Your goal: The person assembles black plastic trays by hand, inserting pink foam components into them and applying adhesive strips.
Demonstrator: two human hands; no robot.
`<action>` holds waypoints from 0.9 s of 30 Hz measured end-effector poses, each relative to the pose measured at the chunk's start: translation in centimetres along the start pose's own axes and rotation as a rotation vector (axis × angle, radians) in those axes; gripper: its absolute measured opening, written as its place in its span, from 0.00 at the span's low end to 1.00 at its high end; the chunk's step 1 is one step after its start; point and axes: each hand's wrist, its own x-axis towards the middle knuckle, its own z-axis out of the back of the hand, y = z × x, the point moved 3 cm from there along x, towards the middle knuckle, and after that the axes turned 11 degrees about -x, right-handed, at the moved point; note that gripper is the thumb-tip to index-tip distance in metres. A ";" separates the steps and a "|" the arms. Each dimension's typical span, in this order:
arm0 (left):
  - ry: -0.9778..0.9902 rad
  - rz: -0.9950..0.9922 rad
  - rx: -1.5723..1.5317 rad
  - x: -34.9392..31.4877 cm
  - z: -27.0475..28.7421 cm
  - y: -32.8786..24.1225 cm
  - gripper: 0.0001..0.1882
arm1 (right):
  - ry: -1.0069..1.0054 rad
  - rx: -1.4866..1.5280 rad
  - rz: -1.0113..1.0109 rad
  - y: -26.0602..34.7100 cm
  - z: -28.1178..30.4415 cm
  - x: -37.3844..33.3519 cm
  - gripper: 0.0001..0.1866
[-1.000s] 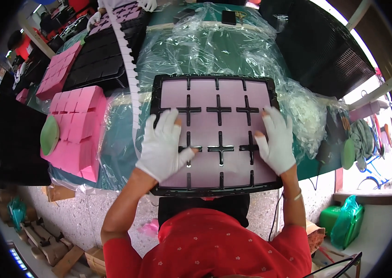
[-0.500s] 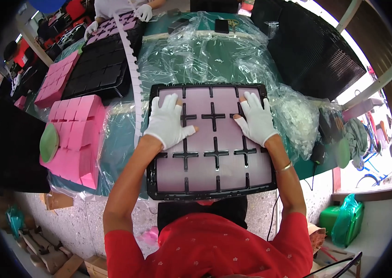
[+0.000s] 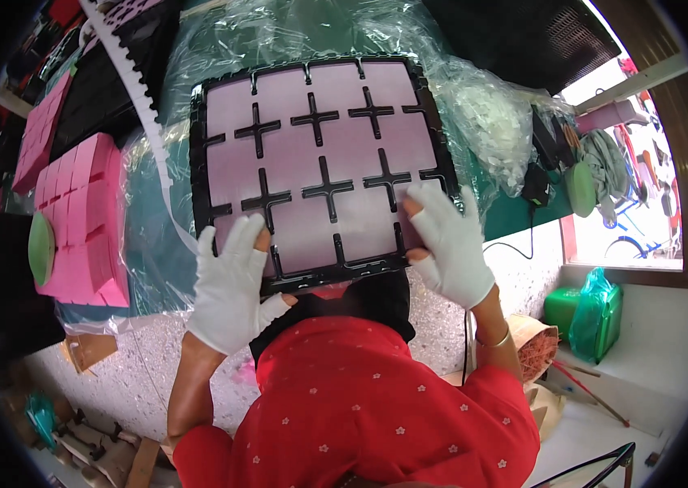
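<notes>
A black rectangular tray [image 3: 200, 175] with cross-shaped dividers lies on the table in front of me, tilted slightly in view. Flat lilac pieces [image 3: 291, 160] fill the spaces between its crosses. My left hand [image 3: 232, 285], in a white glove with some fingertips bare, rests at the tray's near left corner with fingers extended and thumb apart. My right hand [image 3: 451, 244], gloved alike, lies along the near right corner, its fingers spread over the rim. The undersides of both hands are hidden.
Pink foam blocks [image 3: 80, 215] stand at the left, a green oval piece [image 3: 41, 248] against them. A white notched strip [image 3: 137, 102] runs beside the tray. Clear plastic sheeting [image 3: 295, 28] covers the far table. At right are a bag of whitish pieces [image 3: 494, 122] and a black perforated crate [image 3: 559, 41].
Both hands have slid from the tray's far half to its near corners. The view has shifted, and the tray now appears higher, further left and slightly turned.
</notes>
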 end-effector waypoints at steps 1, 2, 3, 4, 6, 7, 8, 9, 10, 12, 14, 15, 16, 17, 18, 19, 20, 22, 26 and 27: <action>0.023 0.017 -0.009 -0.3 -0.8 0.0 0.48 | 0.078 -0.010 -0.021 0.8 -0.6 -0.5 0.31; 0.028 0.028 -0.010 -0.8 -0.9 -0.2 0.48 | 0.162 -0.023 -0.041 1.3 -1.2 -1.0 0.33; 0.043 0.060 0.062 -1.3 -0.8 -0.3 0.49 | 0.202 -0.046 -0.061 1.5 -1.2 -1.2 0.34; 0.059 0.095 0.137 -1.8 -0.8 -0.3 0.49 | 0.202 -0.034 -0.048 1.4 -1.1 -1.3 0.34; 0.032 0.143 0.192 -2.7 -0.2 -0.1 0.50 | 0.153 -0.121 -0.066 0.6 -0.6 -2.0 0.35; 0.083 0.172 0.128 -2.6 0.7 -0.3 0.50 | 0.123 -0.132 -0.066 0.4 -0.3 -2.3 0.35; 0.129 0.192 0.065 -2.6 1.1 -0.5 0.50 | 0.098 -0.170 -0.048 0.1 0.0 -2.7 0.34; 0.074 0.173 0.133 -2.9 0.6 -0.6 0.49 | 0.111 -0.186 -0.061 0.0 0.1 -2.8 0.34; 0.070 0.196 0.149 -3.0 1.0 -0.8 0.49 | 0.124 -0.203 -0.075 0.2 0.2 -2.7 0.34; 0.038 0.137 0.020 -1.5 1.4 -2.2 0.50 | 0.069 -0.191 -0.062 1.4 0.1 -2.0 0.34; 0.009 0.124 -0.038 -0.7 0.6 -2.7 0.50 | 0.099 -0.105 0.014 2.8 -1.0 -1.5 0.34; -0.026 0.099 -0.040 -0.8 -0.3 -2.3 0.49 | 0.083 -0.064 0.007 2.7 -1.5 -1.5 0.34; -0.060 0.074 -0.042 -1.0 -0.6 -2.0 0.48 | 0.076 -0.058 0.018 2.4 -1.4 -1.4 0.34; -0.037 0.121 -0.092 -1.3 -0.1 -2.0 0.48 | 0.105 -0.106 -0.010 1.8 -1.2 -1.7 0.35; -0.040 0.119 -0.092 -1.8 0.0 -1.7 0.48 | 0.133 -0.153 -0.037 1.2 -1.1 -1.9 0.35; -0.066 0.126 -0.066 -2.5 0.3 -1.3 0.48 | 0.123 -0.174 -0.060 0.8 -0.9 -2.2 0.35; -0.094 0.137 -0.034 -3.0 0.5 -0.9 0.48 | 0.117 -0.173 -0.056 0.5 -0.9 -2.3 0.35; -0.073 0.173 -0.025 -3.7 0.8 -0.8 0.48 | 0.091 -0.201 -0.063 0.1 -0.9 -2.5 0.35; -0.094 0.096 0.100 -2.7 1.6 -0.9 0.44 | 0.011 -0.204 -0.104 -0.1 0.7 -1.3 0.32; -0.147 0.057 0.065 -2.1 2.0 -0.9 0.45 | -0.037 -0.215 -0.102 -0.2 1.1 -0.5 0.31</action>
